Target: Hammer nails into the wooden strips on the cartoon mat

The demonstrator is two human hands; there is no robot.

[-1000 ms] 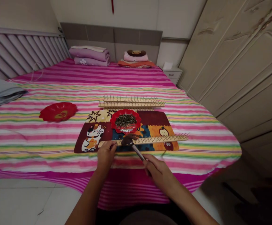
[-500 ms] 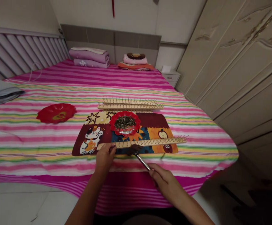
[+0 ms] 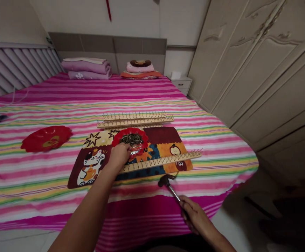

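1. The fingers (image 3: pixel 124 149) of the left hand (image 3: pixel 117 158) are bent down at the edge of the red plate (image 3: pixel 141 140) of nails (image 3: pixel 131 139). I cannot tell if they hold a nail.
2. The right hand's (image 3: pixel 196 217) fingers (image 3: pixel 187 204) close tight around the metal handle of a hammer (image 3: pixel 173 192).
3. The hammer points up and left. Its head is near the long wooden strip (image 3: pixel 160 162) but not touching it.
4. The strip lies on the mat (image 3: pixel 161 134), its long side going up to the right.

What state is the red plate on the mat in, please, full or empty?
Not empty: the plate holds a heap of nails, left hand at its edge.
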